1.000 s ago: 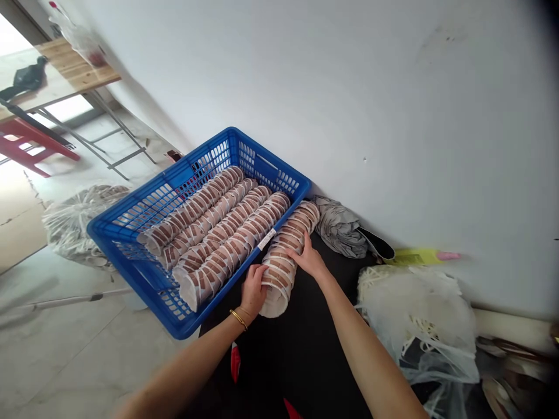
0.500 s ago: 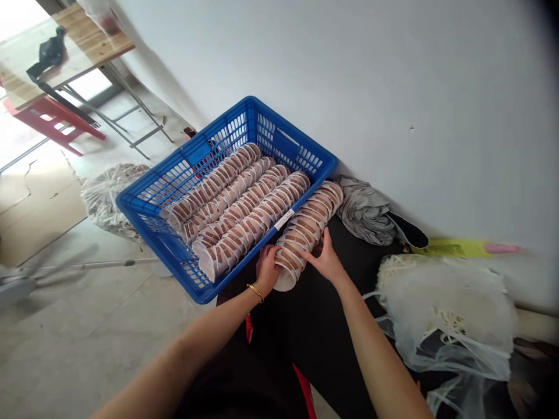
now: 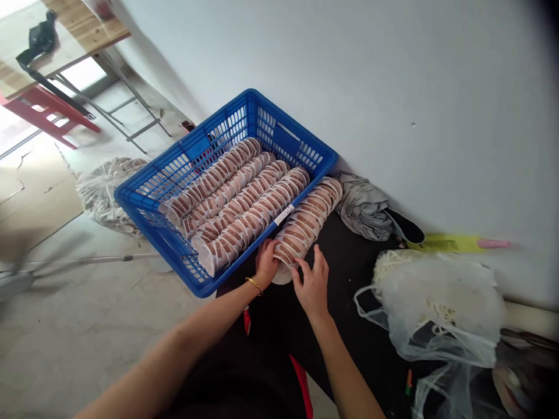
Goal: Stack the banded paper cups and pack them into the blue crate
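Observation:
A long rounded stack of brown pieces with white edges (image 3: 307,216) lies on a black surface, right along the basket's outer side. My left hand (image 3: 266,262), with a gold bangle at the wrist, is curled against the left side of its near end. At that same end, my right hand (image 3: 312,283) has its fingers spread, with thumb and forefinger tips at the lower edge pieces. Several similar stacks (image 3: 251,224) lie side by side inside the blue plastic basket (image 3: 154,241). What the pieces are, I cannot tell.
A grey crumpled bundle (image 3: 362,206) sits by the wall behind the stack. To the right are a clear plastic bag (image 3: 441,308) with pale strips and a yellow packet (image 3: 445,242). Another bag (image 3: 109,192) lies on the floor at left, near a wooden table (image 3: 94,26) and red stool (image 3: 50,113).
My right hand has moved off the stack's right side, down and left to its near end, and its fingers have spread. My left hand stays at the near end.

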### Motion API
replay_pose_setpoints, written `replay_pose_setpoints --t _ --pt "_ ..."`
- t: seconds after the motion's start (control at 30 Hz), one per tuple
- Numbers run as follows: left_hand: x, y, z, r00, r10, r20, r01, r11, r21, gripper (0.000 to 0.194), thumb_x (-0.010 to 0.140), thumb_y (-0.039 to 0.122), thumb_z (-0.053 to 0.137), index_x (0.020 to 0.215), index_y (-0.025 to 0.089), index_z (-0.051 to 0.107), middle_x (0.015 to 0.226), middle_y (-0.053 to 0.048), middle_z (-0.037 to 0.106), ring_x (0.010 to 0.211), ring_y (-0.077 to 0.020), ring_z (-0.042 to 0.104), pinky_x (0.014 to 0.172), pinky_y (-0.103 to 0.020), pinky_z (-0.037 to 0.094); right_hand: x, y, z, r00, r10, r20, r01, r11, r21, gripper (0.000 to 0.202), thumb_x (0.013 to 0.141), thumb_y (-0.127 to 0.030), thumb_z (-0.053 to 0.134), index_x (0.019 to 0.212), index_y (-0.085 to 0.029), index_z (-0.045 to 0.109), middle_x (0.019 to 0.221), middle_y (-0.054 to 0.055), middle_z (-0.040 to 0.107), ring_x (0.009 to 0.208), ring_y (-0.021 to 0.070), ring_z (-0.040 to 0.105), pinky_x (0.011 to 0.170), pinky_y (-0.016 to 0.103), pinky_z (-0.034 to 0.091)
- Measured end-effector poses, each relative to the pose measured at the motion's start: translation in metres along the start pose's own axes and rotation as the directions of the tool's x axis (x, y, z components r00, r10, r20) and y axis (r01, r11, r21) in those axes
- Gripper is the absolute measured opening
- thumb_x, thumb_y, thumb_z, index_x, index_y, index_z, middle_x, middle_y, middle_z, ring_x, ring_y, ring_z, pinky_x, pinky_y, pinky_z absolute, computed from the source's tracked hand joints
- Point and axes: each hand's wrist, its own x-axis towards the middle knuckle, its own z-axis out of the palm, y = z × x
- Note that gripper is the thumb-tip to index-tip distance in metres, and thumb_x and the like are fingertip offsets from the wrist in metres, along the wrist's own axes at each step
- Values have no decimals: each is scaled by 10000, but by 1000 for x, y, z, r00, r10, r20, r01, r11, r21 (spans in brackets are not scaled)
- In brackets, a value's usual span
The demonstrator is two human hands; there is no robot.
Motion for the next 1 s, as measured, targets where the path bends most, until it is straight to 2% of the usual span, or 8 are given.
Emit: replay_pose_setpoints --t 0.17,0.33,0.43,0.53,0.6,0.77,0.9,1.0 --pt "2 1 -1 1000 -8 -7 8 1000 -24 499 734 -69 453 1116 200 626 1128 -63 640 1111 -211 577 1023 -357 476 19 13 -6 989 -92 115 85 995 60 206 929 -263 569 1090 -186 673 1582 120 376 1320 348 426 1069 532 437" --pt "2 3 -1 999 -31 -26 30 999 -29 507 722 -77 448 1105 201 631 1122 -54 648 1119 -206 583 1035 -349 470 33 19 -10 976 44 213 -104 955 277 195 833 -227 569 974 -205 702 1503 90 508 1236 336 512 1076 542 422" --pt "3 5 -1 999 -43 -31 42 999 -30 479 735 -68 456 1095 195 634 1105 -55 653 1108 -209 587 1028 -352 475 44 26 -10 960 145 238 -226 905 360 361 837 -257 510 1158 -198 664 1374 108 624 1133 271 615 982 451 520" --pt "3 6 -1 998 -53 -30 52 998 -28 454 751 -56 469 1087 197 639 1088 -50 654 1088 -209 592 1018 -351 482 59 36 -5 934 248 257 -331 872 359 586 890 -308 432 1460 -171 446 1232 105 703 928 201 695 839 368 581" --pt "4 7 -1 998 -57 -30 57 998 -25 458 755 -56 470 1091 203 642 1092 -45 653 1092 -208 592 1022 -349 481 70 41 0 914 302 270 -383 861 334 647 903 -322 413 1528 -170 355 1147 73 730 850 182 703 829 354 578" --pt "4 9 -2 997 -66 -32 65 998 -24 459 752 -64 481 1091 194 652 1094 -49 655 1089 -217 595 1017 -349 484 94 44 7 892 372 258 -423 888 182 568 867 -274 452 1424 -204 543 928 46 727 876 237 678 862 385 544" --pt "5 13 -3 997 -72 -35 71 997 -27 416 763 -45 511 1078 183 661 1084 -64 657 1065 -228 603 999 -360 495 102 39 -1 922 345 177 -360 931 60 491 821 -238 511 1287 -195 660 1090 150 654 1078 337 580 897 459 511" --pt "6 14 -3 996 -75 -38 74 997 -28 425 751 -40 519 1078 193 659 1093 -62 658 1073 -229 602 1003 -374 497 103 38 -9 956 265 124 -269 963 18 433 800 -200 531 1204 -168 683 1395 190 487 1259 397 432 989 543 451"
